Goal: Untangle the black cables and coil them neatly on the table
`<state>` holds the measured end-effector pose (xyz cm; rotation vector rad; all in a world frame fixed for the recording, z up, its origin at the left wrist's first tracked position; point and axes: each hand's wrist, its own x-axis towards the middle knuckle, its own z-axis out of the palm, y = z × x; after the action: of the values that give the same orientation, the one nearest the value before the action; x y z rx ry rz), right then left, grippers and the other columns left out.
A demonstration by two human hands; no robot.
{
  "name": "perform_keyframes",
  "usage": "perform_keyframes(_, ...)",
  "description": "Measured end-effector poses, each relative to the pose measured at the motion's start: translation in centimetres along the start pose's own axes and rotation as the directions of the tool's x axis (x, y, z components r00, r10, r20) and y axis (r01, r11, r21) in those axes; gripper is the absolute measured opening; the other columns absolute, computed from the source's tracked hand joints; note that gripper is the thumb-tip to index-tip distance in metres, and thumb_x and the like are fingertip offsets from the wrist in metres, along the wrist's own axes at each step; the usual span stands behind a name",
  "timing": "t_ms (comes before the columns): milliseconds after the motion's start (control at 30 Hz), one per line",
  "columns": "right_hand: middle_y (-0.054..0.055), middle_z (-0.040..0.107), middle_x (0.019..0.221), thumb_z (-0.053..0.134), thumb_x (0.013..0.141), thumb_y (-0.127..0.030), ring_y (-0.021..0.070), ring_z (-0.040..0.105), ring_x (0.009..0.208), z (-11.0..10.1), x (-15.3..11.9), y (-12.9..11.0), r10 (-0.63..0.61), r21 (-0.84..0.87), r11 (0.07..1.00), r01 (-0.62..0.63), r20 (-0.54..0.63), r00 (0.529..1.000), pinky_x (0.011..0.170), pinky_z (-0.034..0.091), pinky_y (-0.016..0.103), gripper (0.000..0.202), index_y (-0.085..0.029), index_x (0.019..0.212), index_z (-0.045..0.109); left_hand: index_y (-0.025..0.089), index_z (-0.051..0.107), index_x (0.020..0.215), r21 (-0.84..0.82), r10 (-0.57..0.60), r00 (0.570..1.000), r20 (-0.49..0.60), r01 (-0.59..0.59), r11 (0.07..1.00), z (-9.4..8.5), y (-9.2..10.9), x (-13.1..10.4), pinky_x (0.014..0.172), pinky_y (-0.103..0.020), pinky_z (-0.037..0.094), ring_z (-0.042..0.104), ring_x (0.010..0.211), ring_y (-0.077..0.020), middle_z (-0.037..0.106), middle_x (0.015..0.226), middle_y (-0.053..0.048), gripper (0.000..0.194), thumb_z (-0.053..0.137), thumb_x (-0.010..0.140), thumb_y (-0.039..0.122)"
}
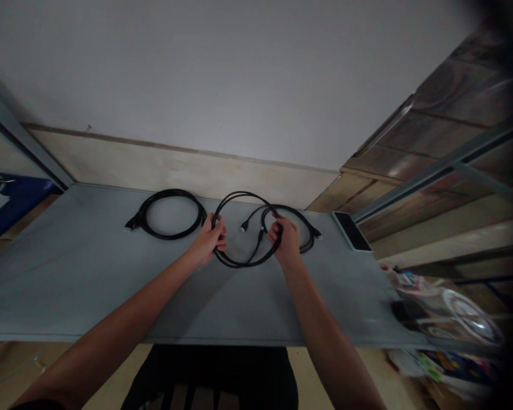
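Observation:
A coiled black cable (243,265) is held up over the grey table between my two hands. My left hand (209,239) is closed round the left side of the loop. On its right side my right hand (285,236) grips the same coil. A plug end (260,234) hangs inside the loop. Left of my left hand lies a second coiled black cable (171,236), its connector at the left. A third black cable coil (306,246) lies behind and right of my right hand, partly hidden by it.
The grey table (89,273) backs onto a pale wall. A phone (353,232) lies near its right edge. Metal posts (29,142) rise at both sides. Blurred bags and clutter (448,307) sit at the right. A blue surface (21,199) is at the far left.

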<state>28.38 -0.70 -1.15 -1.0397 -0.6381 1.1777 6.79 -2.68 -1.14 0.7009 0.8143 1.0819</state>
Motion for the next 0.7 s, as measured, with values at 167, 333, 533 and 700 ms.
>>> perform_keyframes(167, -0.010, 0.047, 0.056, 0.069, 0.079, -0.040, 0.0043, 0.028, 0.032, 0.0, -0.3, -0.9, 0.023, -0.236, 0.971, 0.024, 0.194, 0.981, 0.029, 0.025, 0.020, 0.034, -0.020, 0.106, 0.064, 0.026, 0.035, 0.090, 0.095, -0.062, 0.997, -0.035, 0.065, 0.993, -1.1, 1.6, 0.5, 0.040, -0.013, 0.014, 0.026, 0.038, -0.0019, 0.039, 0.063, 0.010, 0.048, 0.058, 0.084, 0.068)
perform_keyframes(333, -0.011, 0.039, 0.047, 0.059, 0.088, -0.050, 0.0089, 0.039, 0.029, -0.7, -0.6, -1.1, 0.233, -0.465, 0.885, -0.010, 0.426, 0.874, 0.033, 0.040, 0.024, 0.030, -0.020, 0.091, 0.062, 0.024, 0.035, 0.084, 0.100, -0.094, 0.989, -0.114, 0.105, 0.989, -2.0, 2.3, 1.1, 0.038, -0.016, 0.012, 0.021, 0.036, -0.0032, 0.038, 0.058, 0.008, 0.048, 0.034, 0.093, 0.071)
perform_keyframes(533, -0.003, 0.060, 0.066, 0.063, 0.084, -0.048, 0.0101, 0.053, 0.041, -0.7, -0.5, -1.3, 0.177, -0.555, 0.825, 0.103, 0.428, 0.886, 0.040, 0.044, 0.024, 0.040, -0.017, 0.109, 0.065, 0.025, 0.037, 0.088, 0.276, -0.251, 0.968, -0.028, 0.248, 0.929, -2.6, 2.2, 0.7, 0.037, -0.014, 0.011, 0.021, 0.034, -0.0030, 0.038, 0.059, 0.009, 0.033, 0.043, 0.096, 0.057)
perform_keyframes(700, -0.007, 0.043, 0.050, 0.061, 0.086, -0.048, 0.0081, 0.036, 0.037, 0.1, -0.9, 0.1, 0.151, -0.654, 0.709, 0.263, 0.505, 0.850, 0.038, 0.032, 0.023, 0.051, -0.016, 0.125, 0.068, 0.025, 0.039, 0.091, 0.284, -0.243, 0.969, 0.051, 0.219, 0.933, -2.3, 1.8, 0.4, 0.036, -0.013, 0.013, 0.028, 0.035, -0.0023, 0.046, 0.063, 0.007, 0.029, 0.052, 0.095, 0.050)
